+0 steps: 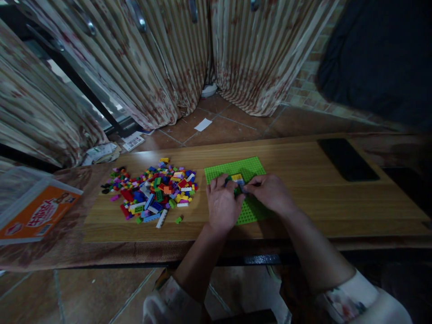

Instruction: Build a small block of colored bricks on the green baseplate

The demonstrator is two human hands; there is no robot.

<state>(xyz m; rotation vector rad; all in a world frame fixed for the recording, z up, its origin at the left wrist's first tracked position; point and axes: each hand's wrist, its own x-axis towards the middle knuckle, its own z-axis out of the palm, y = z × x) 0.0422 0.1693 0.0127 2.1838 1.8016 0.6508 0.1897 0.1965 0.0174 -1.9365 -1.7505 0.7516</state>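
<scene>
A green studded baseplate lies on the wooden board. On it stands a small brick build, with yellow, pale blue and dark green showing. My left hand is closed around the left side of the build, its fingers curled over the far side and thumb at the near side. From the right, my right hand pinches with thumb and forefinger at the build's right edge. Whatever lies between those fingertips is too small and dark to name. Both hands partly cover the build and the plate.
Left of the plate spreads a pile of loose coloured bricks; a lone green brick lies near its front. A clear plastic box with an orange label stands far left. A black phone-like slab lies on the wooden board at right.
</scene>
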